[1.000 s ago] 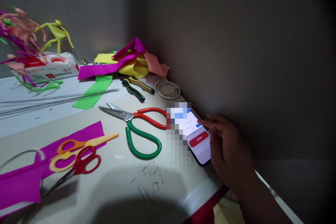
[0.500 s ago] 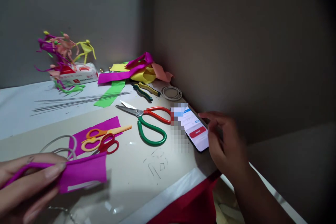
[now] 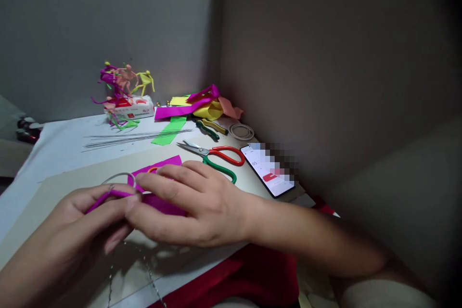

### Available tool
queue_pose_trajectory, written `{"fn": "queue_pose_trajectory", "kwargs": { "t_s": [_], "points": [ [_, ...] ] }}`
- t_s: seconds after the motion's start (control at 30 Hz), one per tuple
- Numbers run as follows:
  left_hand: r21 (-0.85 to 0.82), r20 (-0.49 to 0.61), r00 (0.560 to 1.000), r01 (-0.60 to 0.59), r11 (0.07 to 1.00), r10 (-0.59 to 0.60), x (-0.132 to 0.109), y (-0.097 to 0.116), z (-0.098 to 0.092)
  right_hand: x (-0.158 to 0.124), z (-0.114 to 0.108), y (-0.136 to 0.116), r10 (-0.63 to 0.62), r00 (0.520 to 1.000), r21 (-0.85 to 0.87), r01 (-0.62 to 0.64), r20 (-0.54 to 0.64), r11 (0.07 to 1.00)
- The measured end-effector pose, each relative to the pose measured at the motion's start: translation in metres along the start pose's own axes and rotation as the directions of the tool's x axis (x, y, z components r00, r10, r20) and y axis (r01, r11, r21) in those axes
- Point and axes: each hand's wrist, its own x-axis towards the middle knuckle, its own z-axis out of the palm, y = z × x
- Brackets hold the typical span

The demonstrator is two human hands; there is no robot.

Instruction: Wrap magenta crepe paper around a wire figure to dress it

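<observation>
My left hand (image 3: 77, 219) pinches a thin stem wrapped in purple crepe paper (image 3: 103, 200) between thumb and fingers. My right hand (image 3: 205, 204) reaches across from the right, its thumb and fingertips closed on the same purple strip beside the left fingertips. The loose end of the strip (image 3: 164, 204) shows under the right fingers. Below the hands hangs a twisted silver wire (image 3: 147, 267); where it joins the stem is hidden. Behind the right hand lies another purple paper piece (image 3: 173, 161), with a bit of orange-handled scissors (image 3: 153, 169) showing.
Red-and-green-handled scissors (image 3: 229, 155) lie open beyond the right hand, near a lit phone (image 3: 265, 168). Farther back are pliers (image 3: 212, 127), a pale coil (image 3: 241, 131), straight wires (image 3: 126, 141), coloured paper strips (image 3: 202, 103) and small paper figures (image 3: 124, 79) on a tissue pack (image 3: 139, 107).
My right hand has left the phone and moved left to the purple strip, closing on it beside my left hand. The phone screen shows a different page. The view has shifted.
</observation>
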Motion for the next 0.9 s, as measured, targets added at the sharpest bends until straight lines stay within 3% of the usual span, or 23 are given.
{"fn": "queue_pose_trajectory", "kwargs": {
  "t_s": [0.23,0.5,0.67,0.9],
  "points": [
    [0.01,0.114,0.993,-0.03,0.999,0.029,0.008,-0.012,-0.011,-0.001,0.013,-0.001,-0.003,0.968,0.008,0.005,-0.25,1.0],
    [0.095,0.115,0.993,0.007,0.995,-0.018,0.022,-0.028,-0.012,-0.01,0.016,-0.004,0.014,0.973,0.049,-0.003,-0.229,0.999],
    [0.078,0.078,0.997,-0.005,0.997,-0.001,0.017,-0.025,-0.007,-0.012,0.021,-0.007,0.034,0.968,0.061,-0.02,-0.25,0.998],
    [0.064,0.144,0.989,-0.049,0.997,0.04,0.01,-0.027,-0.006,-0.015,0.021,-0.01,0.024,0.971,0.071,-0.008,-0.24,0.997]
  ]
}}
